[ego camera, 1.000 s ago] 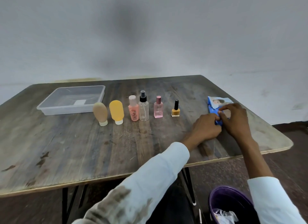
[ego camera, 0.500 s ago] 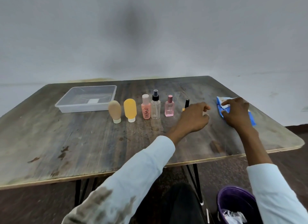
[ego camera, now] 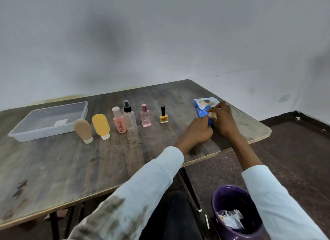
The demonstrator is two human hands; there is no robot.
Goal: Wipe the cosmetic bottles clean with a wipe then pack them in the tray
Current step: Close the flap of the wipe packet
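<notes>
Several cosmetic bottles stand in a row on the wooden table: a tan tube, a yellow tube, a pink bottle, a clear spray bottle, a pink perfume bottle and a yellow nail polish. A blue wipes pack lies at the table's right side. My left hand and my right hand both grip the pack's near end, fingers curled on it. The clear plastic tray sits at the far left.
A purple bin with crumpled paper inside stands on the floor below my right arm. The table's front edge runs close to my lap. A wall rises behind the table.
My left hand has come back from near the nail polish to the wipes pack. Both hands now hold the pack together.
</notes>
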